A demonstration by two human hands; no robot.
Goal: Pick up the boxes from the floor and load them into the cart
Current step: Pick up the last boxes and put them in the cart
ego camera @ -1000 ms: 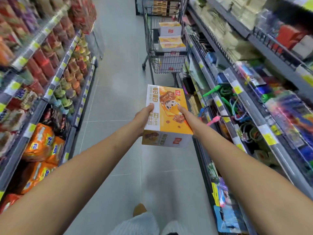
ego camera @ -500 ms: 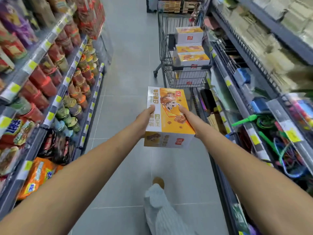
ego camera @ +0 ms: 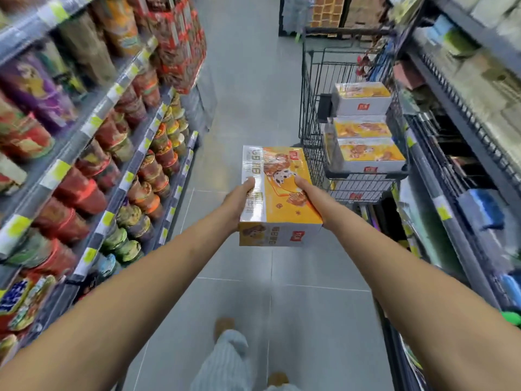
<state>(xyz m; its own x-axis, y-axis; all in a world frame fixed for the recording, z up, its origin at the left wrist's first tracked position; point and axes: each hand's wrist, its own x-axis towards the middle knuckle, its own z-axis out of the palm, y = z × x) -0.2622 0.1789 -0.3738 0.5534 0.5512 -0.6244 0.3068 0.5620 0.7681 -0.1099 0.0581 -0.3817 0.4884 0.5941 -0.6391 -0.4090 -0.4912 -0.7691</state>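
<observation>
Fingers of both hands clasp yellow-topped, white-sided box (ego camera: pixel 279 190) near cart (ego camera: pixel 310 114).

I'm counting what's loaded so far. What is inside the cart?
The cart holds at least three yellow boxes stacked near its front. Another shows through the wire lower down. The stack hides anything beneath or behind.

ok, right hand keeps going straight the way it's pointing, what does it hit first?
Probably the cart. The right hand points forward up the aisle, clamped on the held box with the left hand. The cart's near wire side and the boxes stacked in it lie just ahead to the right; depth is unclear.
</observation>
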